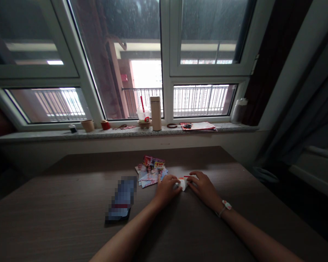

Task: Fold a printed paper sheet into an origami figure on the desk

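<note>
On the dark wooden table (71, 203), a small white piece of paper with orange and red print (183, 184) stands between my hands, looking folded or curved. My left hand (167, 190) pinches its left side with curled fingers. From the other side my right hand (202, 186), with a bracelet on the wrist, closes thumb and fingers on its right edge. Just beyond my left hand lies a fanned pile of colourful printed papers (150, 171). A phone-like dark slab (121, 200), its upper face pixelated, rests left of my left forearm.
Along the stone windowsill (120, 133) stand a paper cup (88, 126), a red roll (105, 125), a clear cup with a red straw (143, 114), a beige flask (155, 113), scissors (187, 126) on red papers and a clear bottle (238, 111). A dark curtain hangs at right.
</note>
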`<state>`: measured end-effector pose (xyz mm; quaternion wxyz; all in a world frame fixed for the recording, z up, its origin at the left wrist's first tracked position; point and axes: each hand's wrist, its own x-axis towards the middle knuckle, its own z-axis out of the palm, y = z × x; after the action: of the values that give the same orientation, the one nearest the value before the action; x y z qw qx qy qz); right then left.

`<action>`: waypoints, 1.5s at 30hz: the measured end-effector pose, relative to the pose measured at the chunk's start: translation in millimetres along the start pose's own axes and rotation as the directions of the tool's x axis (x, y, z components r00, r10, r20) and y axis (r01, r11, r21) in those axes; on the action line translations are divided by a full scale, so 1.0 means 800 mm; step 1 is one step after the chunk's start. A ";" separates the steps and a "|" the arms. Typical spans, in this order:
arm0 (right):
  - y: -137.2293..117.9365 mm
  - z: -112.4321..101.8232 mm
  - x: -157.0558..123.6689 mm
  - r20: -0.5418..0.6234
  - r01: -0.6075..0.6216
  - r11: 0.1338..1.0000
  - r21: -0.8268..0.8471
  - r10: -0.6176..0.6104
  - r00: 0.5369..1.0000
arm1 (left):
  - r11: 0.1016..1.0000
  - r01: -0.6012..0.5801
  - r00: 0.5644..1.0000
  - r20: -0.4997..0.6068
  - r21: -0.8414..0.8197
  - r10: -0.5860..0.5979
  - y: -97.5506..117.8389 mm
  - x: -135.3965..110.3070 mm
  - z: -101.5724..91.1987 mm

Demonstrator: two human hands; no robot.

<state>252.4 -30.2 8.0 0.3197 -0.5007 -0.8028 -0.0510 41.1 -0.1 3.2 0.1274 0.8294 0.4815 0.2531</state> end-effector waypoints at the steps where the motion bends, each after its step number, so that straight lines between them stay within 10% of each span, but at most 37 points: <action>1: 0.001 0.001 -0.001 0.002 0.006 1.000 -0.006 -0.006 1.000 | 1.000 0.002 1.000 -0.001 -0.006 -0.002 0.000 0.000 0.000; 45: -0.011 0.007 -0.009 0.116 0.067 0.996 -0.053 -0.061 0.991 | 0.987 -0.041 0.999 0.042 0.152 0.035 0.012 0.001 -0.013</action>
<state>244.4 -38.3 1.7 0.2570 -0.4856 -0.8337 -0.0553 42.9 -4.6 16.4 0.0677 0.8505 0.4811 0.2016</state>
